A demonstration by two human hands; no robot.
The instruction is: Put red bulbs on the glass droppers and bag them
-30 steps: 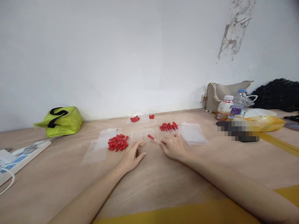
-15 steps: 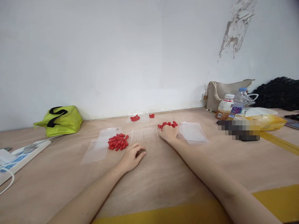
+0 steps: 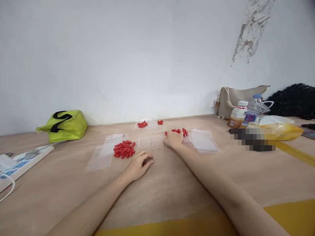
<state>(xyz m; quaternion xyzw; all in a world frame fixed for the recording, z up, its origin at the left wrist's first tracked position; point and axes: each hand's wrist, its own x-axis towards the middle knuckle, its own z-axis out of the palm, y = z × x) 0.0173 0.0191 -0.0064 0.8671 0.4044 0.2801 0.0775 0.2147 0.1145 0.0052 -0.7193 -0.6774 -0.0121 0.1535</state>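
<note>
My left hand (image 3: 139, 166) rests on the table beside a pile of red rubber bulbs (image 3: 124, 149), its fingers loosely curved and the thumb apart, holding nothing. Farther right, my right hand (image 3: 173, 140) is closed and low over the table, at the right end of a row of thin clear tubes (image 3: 147, 143). Its fingertips are mostly hidden, so what they grip cannot be made out. One red bulb (image 3: 165, 134) shows right at its left side. Beyond and right of this hand lie clear tubes with red bulbs (image 3: 185, 132) at their far ends.
Clear plastic bags (image 3: 99, 159) lie left of the pile, and another bag (image 3: 205, 141) lies to the right. A small bag with red bulbs (image 3: 142, 124) is near the wall. At the sides are a green bag (image 3: 66, 126), a power strip (image 3: 27, 164), bottles (image 3: 238, 114) and a tissue pack (image 3: 283, 129).
My right hand has shifted slightly left, uncovering more of the tubes at its right. A red bulb now shows apart from the others at its left. My left hand stays in place.
</note>
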